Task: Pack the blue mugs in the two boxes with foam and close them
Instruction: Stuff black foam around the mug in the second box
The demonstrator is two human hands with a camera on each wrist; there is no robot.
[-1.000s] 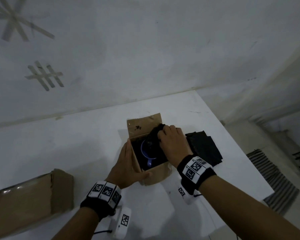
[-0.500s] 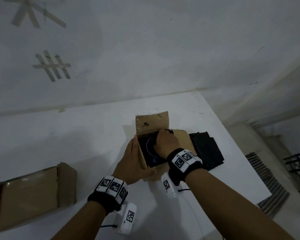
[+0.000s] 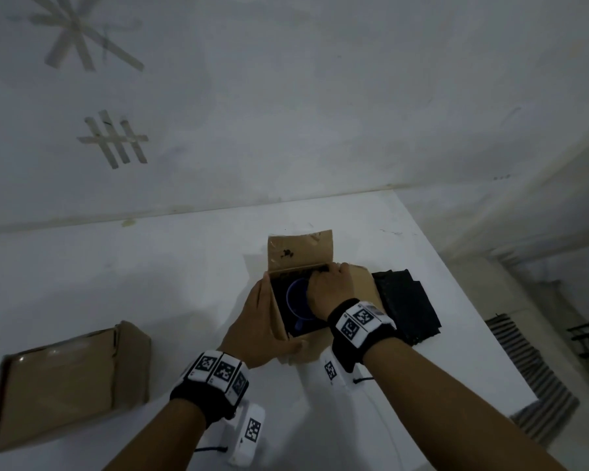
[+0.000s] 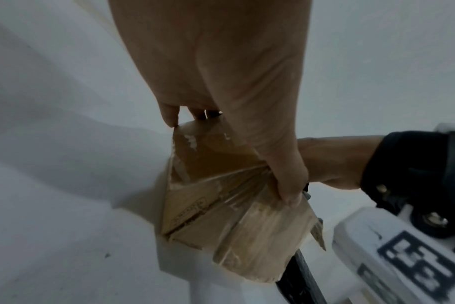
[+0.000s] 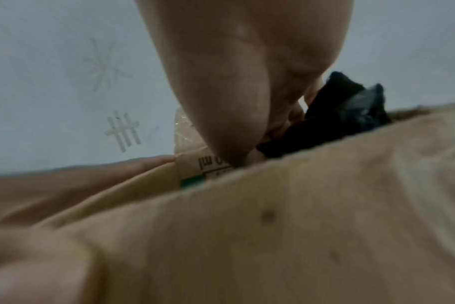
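Observation:
An open cardboard box (image 3: 276, 321) stands mid-table with a blue mug (image 3: 295, 295) lying inside on dark foam. My left hand (image 3: 254, 321) grips the box's left wall, fingers along the side and thumb round the near flap (image 4: 247, 236). My right hand (image 3: 327, 288) reaches into the box at its far wall, fingers curled on a piece of black foam (image 5: 335, 121) that it presses down beside the mug. The far flap (image 3: 300, 251) stands upright. A second box (image 3: 65, 379), with its flaps down, lies at the near left.
A stack of black foam sheets (image 3: 405, 300) lies just right of the open box. The white table (image 3: 150, 283) ends close to the right of it, with a striped mat (image 3: 538, 385) on the floor below. A white wall (image 3: 286, 113) rises behind.
My right hand has pushed the black foam from above the box's rim down toward the far wall, uncovering more of the mug. The left hand has kept its hold.

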